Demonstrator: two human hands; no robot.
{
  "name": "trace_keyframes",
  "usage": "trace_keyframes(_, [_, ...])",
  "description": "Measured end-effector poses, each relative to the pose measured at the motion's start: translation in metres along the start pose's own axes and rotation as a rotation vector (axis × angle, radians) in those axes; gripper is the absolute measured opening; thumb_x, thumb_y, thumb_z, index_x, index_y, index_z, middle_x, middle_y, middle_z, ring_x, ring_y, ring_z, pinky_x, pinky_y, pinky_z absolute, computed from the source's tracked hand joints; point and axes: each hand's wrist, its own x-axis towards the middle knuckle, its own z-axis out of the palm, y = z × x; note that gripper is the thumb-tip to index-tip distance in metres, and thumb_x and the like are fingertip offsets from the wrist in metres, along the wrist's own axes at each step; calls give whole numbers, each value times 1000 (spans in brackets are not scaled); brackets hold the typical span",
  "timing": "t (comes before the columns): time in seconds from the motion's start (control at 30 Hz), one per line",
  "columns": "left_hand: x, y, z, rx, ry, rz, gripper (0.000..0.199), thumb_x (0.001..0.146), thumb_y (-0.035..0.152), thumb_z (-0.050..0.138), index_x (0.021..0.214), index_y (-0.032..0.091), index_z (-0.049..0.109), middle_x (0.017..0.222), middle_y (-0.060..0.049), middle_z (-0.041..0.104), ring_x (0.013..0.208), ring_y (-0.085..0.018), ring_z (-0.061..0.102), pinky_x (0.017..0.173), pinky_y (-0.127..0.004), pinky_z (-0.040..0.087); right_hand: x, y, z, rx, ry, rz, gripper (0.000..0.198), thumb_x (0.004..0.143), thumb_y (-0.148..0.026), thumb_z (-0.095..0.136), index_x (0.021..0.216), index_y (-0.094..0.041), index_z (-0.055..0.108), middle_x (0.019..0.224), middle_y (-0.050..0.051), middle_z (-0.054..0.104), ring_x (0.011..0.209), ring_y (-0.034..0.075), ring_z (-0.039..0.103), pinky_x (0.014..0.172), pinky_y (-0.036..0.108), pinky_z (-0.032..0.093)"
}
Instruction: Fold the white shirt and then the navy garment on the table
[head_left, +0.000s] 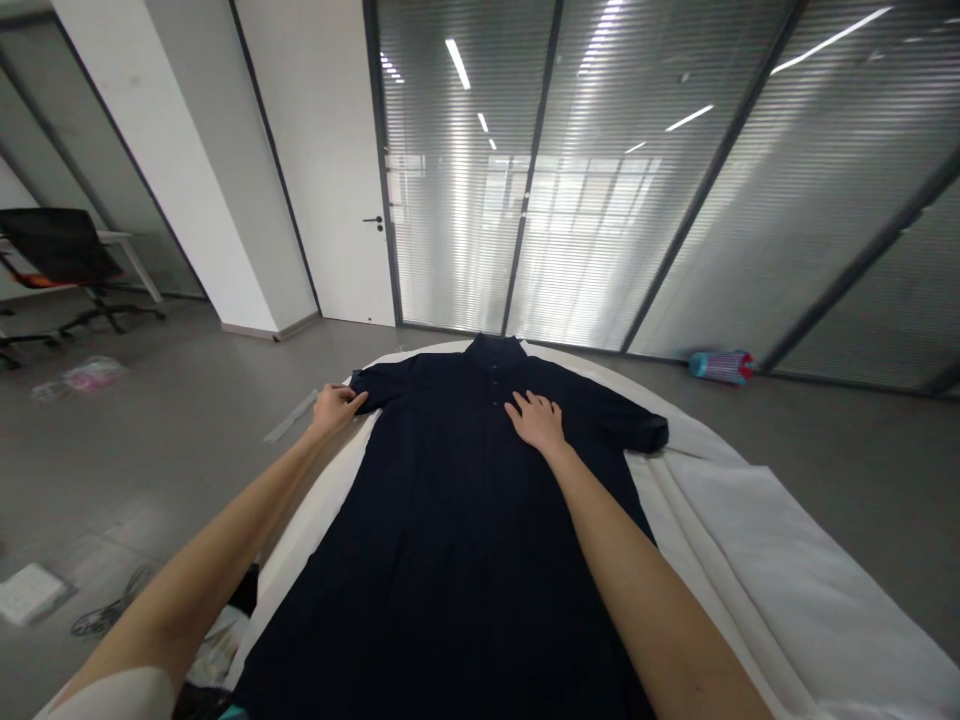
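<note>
A dark navy short-sleeved shirt dress [450, 500] lies spread out, front up, over a white cloth [330, 530] on a table. Its collar [496, 350] points away from me, and small buttons run down from it. At the cuff of the left sleeve, my left hand [335, 408] is closed with thumb and fingers pinching the fabric edge. My right hand [538, 420] rests flat on the chest, right of the buttons, fingers spread. The right sleeve [637, 430] lies stretched outward, untouched. The hem runs out of view at the bottom.
White cloth folds [795, 560] hang at the right. On the floor are a blue and red bundle [721, 366], a plastic bag [94, 374], a white box [31, 594] and a cable [105, 620]. An office chair [64, 250] stands far left; glass partitions [600, 200] are ahead.
</note>
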Motion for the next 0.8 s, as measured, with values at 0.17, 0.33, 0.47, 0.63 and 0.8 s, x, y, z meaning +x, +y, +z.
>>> trace_keyframes(0.17, [1, -7, 1, 35, 33, 6, 26, 79, 43, 61, 67, 20, 66, 110, -10, 67, 110, -27, 59, 94, -34, 47, 1, 13, -8, -20, -132, 161, 78, 97, -70, 15, 159, -24, 26, 166, 7, 17, 152, 38, 9, 118, 65, -4])
trace_keyframes(0.33, [-6, -3, -4, 54, 9, 0, 29, 80, 46, 59, 69, 20, 67, 106, -10, 67, 110, -28, 58, 93, -36, 47, -1, 30, -13, -2, -84, 331, 83, 98, -67, 10, 159, -14, 27, 165, 13, 17, 152, 36, 10, 119, 62, -1])
trace_keyframes(0.47, [-21, 30, -12, 116, 254, -13, 35, 79, 47, 63, 101, 21, 72, 127, -13, 58, 122, -34, 51, 100, -46, 43, -3, 33, -13, 5, -29, 311, 79, 99, -65, 14, 160, -16, 23, 166, 15, 15, 151, 40, 10, 119, 64, 2])
trace_keyframes(0.63, [-33, 91, 2, 114, 77, 513, 43, 92, 44, 51, 130, 26, 62, 145, -8, 53, 136, -30, 44, 113, -46, 32, -2, 25, -11, -28, -90, 2, 68, 99, -66, 17, 159, -33, 22, 168, 4, 12, 153, 35, 8, 119, 62, 3])
trace_keyframes(0.8, [-31, 98, 38, 275, -335, 608, 61, 97, 60, 40, 150, 29, 45, 158, -7, 39, 148, -30, 29, 120, -54, 15, -2, 35, -13, -17, -155, 229, 78, 97, -69, 11, 159, -23, 26, 166, 9, 15, 152, 36, 10, 119, 63, 2])
